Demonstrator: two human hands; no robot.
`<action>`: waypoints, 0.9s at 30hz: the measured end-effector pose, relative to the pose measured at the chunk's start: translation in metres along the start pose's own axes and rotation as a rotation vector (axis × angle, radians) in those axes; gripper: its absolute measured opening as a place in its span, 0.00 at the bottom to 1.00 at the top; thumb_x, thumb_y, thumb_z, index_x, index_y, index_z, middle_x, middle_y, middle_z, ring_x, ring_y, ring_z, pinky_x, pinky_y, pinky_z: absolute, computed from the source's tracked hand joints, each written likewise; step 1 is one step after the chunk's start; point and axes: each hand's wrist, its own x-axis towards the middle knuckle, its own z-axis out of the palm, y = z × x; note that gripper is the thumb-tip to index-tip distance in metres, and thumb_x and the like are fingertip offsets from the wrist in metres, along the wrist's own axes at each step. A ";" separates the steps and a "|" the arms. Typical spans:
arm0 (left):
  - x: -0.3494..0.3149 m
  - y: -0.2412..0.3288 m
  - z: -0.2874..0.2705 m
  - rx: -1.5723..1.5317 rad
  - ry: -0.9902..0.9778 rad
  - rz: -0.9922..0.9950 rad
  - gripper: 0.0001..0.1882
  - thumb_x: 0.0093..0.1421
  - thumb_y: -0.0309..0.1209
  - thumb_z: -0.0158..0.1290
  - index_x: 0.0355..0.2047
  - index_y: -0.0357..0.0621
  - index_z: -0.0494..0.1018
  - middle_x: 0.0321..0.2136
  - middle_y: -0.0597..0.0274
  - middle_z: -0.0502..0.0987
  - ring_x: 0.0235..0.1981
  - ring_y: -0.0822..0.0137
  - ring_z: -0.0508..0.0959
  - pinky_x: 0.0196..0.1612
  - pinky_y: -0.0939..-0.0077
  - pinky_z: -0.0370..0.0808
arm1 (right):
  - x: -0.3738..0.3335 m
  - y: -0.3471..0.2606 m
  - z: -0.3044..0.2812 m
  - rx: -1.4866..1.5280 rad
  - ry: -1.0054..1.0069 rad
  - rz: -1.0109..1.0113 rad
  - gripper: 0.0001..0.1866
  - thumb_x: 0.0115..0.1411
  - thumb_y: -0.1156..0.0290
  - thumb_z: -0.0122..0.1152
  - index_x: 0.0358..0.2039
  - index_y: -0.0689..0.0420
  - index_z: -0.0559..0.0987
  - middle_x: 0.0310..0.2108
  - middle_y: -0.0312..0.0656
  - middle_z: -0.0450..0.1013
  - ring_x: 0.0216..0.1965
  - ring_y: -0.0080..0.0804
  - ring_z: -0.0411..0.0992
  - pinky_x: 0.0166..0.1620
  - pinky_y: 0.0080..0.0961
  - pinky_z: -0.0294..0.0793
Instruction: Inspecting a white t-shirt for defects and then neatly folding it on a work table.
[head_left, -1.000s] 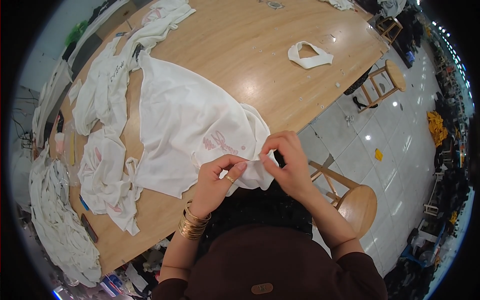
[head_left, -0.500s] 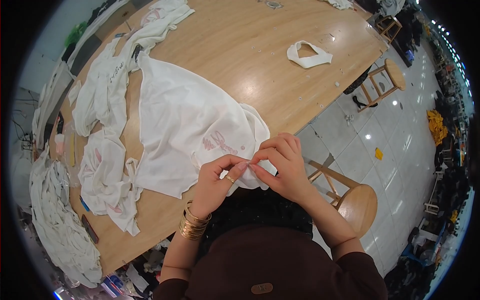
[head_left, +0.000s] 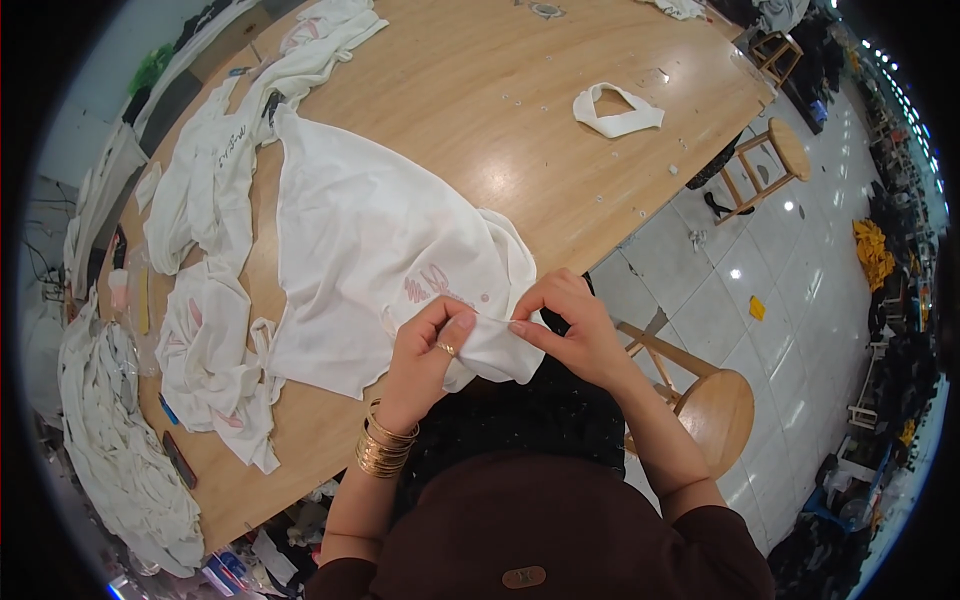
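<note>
A white garment (head_left: 350,230) with pink script lies across the table and hangs over its near edge toward me. My left hand (head_left: 430,350), with a ring on a finger and gold bangles at the wrist, pinches a fold of it between thumb and index finger. A short way to the right, my right hand (head_left: 573,328) pinches the same edge. Between the two pinches the cloth is drawn into a straight line. The lower end of the garment droops below my fingers.
More white garments (head_left: 205,350) lie along the table's left side, with a large white pile (head_left: 120,440) beyond. A white ring-shaped cloth piece (head_left: 618,115) rests on the wooden table (head_left: 450,80). Wooden stools (head_left: 715,420) stand on the tiled floor at right, near yellow cloth (head_left: 873,255).
My hands, which were together at one point on the cloth, have moved apart. The left went left and the right went right, stretching the edge between them.
</note>
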 end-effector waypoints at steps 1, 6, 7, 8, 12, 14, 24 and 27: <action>0.002 -0.003 0.000 -0.060 0.029 0.005 0.08 0.61 0.30 0.48 0.32 0.37 0.72 0.24 0.73 0.71 0.27 0.82 0.67 0.33 0.86 0.66 | 0.000 -0.002 -0.001 0.040 -0.061 0.048 0.07 0.48 0.73 0.63 0.29 0.56 0.75 0.30 0.35 0.70 0.34 0.30 0.66 0.44 0.24 0.60; -0.001 0.002 0.001 -0.171 -0.011 -0.094 0.09 0.61 0.32 0.48 0.32 0.38 0.72 0.24 0.73 0.71 0.27 0.82 0.67 0.31 0.86 0.65 | 0.002 -0.013 0.002 0.235 -0.055 0.187 0.06 0.51 0.69 0.60 0.29 0.55 0.75 0.24 0.35 0.69 0.31 0.29 0.67 0.42 0.24 0.61; -0.002 0.005 0.001 -0.057 -0.072 -0.082 0.09 0.61 0.32 0.48 0.33 0.38 0.72 0.24 0.73 0.71 0.27 0.82 0.67 0.31 0.86 0.65 | 0.002 -0.014 0.002 0.259 -0.041 0.224 0.06 0.51 0.69 0.60 0.29 0.56 0.75 0.24 0.35 0.69 0.30 0.28 0.67 0.40 0.24 0.62; -0.003 0.006 0.001 0.058 -0.133 -0.069 0.10 0.61 0.33 0.48 0.34 0.39 0.73 0.25 0.73 0.72 0.27 0.82 0.67 0.30 0.86 0.66 | 0.002 -0.015 0.003 0.259 -0.042 0.224 0.06 0.51 0.69 0.60 0.29 0.56 0.75 0.24 0.35 0.69 0.30 0.28 0.67 0.40 0.24 0.62; -0.002 0.001 -0.001 0.037 -0.134 -0.137 0.12 0.61 0.34 0.48 0.36 0.37 0.74 0.26 0.72 0.74 0.27 0.82 0.69 0.31 0.85 0.67 | 0.001 -0.017 0.005 0.176 0.065 0.245 0.05 0.52 0.73 0.60 0.29 0.58 0.76 0.25 0.36 0.70 0.29 0.26 0.66 0.36 0.21 0.64; -0.002 0.002 0.000 -0.101 -0.076 -0.159 0.13 0.61 0.34 0.48 0.37 0.36 0.74 0.27 0.70 0.75 0.28 0.81 0.70 0.32 0.85 0.68 | 0.001 -0.016 0.006 0.072 0.125 0.201 0.04 0.52 0.76 0.60 0.30 0.59 0.76 0.27 0.36 0.69 0.28 0.25 0.66 0.35 0.19 0.64; -0.002 0.002 -0.001 -0.167 -0.026 -0.144 0.13 0.62 0.34 0.47 0.37 0.35 0.74 0.28 0.68 0.76 0.29 0.80 0.71 0.34 0.84 0.68 | 0.001 -0.011 0.004 0.084 0.069 0.050 0.04 0.49 0.75 0.62 0.26 0.58 0.76 0.26 0.36 0.70 0.30 0.30 0.66 0.33 0.22 0.66; -0.003 0.002 0.000 -0.217 0.010 -0.150 0.13 0.62 0.33 0.46 0.35 0.35 0.74 0.28 0.68 0.76 0.29 0.81 0.71 0.34 0.84 0.68 | 0.002 -0.009 0.006 0.115 0.129 0.075 0.04 0.48 0.76 0.63 0.25 0.59 0.76 0.25 0.36 0.69 0.30 0.30 0.66 0.34 0.22 0.65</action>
